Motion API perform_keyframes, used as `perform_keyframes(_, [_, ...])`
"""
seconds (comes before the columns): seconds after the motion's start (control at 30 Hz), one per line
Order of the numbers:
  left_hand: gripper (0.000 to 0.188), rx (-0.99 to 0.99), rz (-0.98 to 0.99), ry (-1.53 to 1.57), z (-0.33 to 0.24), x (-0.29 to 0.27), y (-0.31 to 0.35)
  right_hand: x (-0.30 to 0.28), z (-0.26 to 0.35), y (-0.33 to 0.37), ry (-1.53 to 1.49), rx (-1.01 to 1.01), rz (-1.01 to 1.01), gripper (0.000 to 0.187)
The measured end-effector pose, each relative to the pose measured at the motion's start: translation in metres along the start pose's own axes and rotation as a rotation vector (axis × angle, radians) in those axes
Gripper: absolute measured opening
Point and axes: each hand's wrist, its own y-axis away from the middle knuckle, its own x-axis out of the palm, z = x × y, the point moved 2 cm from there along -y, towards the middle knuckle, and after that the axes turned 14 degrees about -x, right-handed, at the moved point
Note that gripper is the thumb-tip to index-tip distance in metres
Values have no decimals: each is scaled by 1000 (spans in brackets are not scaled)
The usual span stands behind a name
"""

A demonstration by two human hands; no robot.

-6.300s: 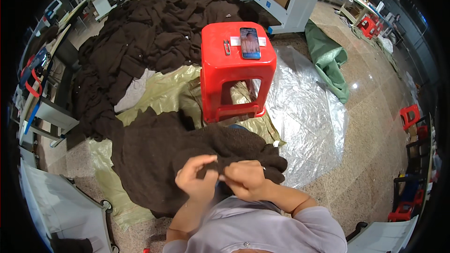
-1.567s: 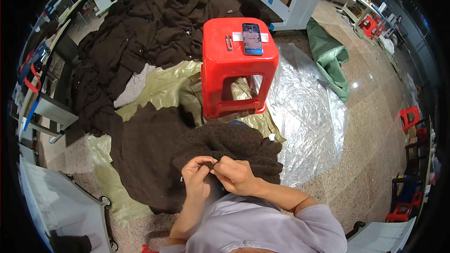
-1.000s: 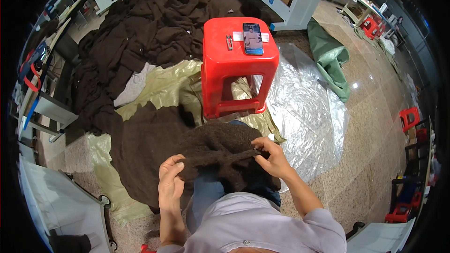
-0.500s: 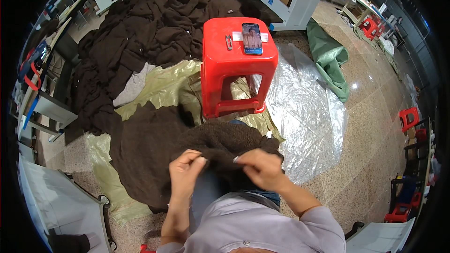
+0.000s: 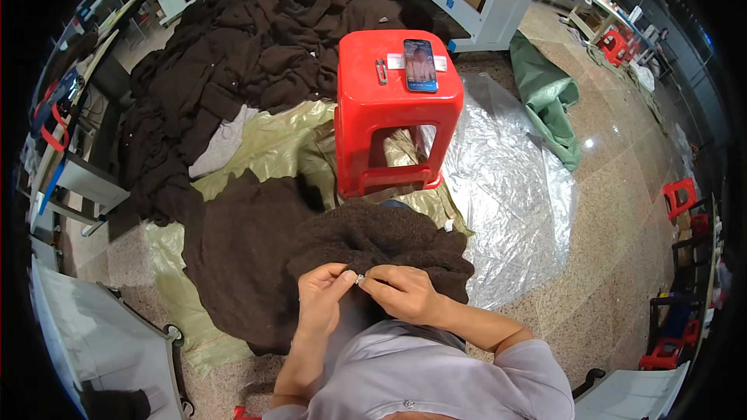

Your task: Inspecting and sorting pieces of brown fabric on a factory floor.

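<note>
A dark brown knit garment (image 5: 373, 237) lies bunched in front of me, partly across my lap. Over its near part, my left hand (image 5: 323, 292) is closed in a pinch at the cloth, thumb against bent fingers. My right hand (image 5: 405, 292) meets it tip to tip, also pinching. A small shiny, whitish piece (image 5: 359, 279) shows between the fingertips; its exact kind is too small to tell. The fingers hide the cloth right at the pinch.
Beyond the garment stands a red plastic stool (image 5: 366, 101) with a phone (image 5: 421, 66) and a small metal clip-like tool (image 5: 381, 71) on top. A heap of brown knitwear (image 5: 249, 39) lies behind. Clear plastic sheeting (image 5: 506, 202) covers floor at right; a grey cart (image 5: 109, 327) stands near left.
My right hand has moved left with the small whitish piece, and its fingertips now meet those of my left hand. My left hand has shifted slightly right. The garment bunches a little differently.
</note>
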Motion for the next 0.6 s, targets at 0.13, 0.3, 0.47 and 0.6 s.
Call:
perform_keyframes(0.13, [12,110,5,-46,0,0,2,-2,-4,0,-93,181,51,23])
perform_keyframes(0.3, [12,239,62,-454,-5,-9,3,-9,-18,-13,-537,614,72,23])
perform_keyframes(0.47, [11,242,62,-482,-4,-10,5,-8,-20,-7,-571,471,368,14])
perform_keyframes(0.6, [10,443,-182,-614,1,3,9,5,-9,3,-428,548,171,9])
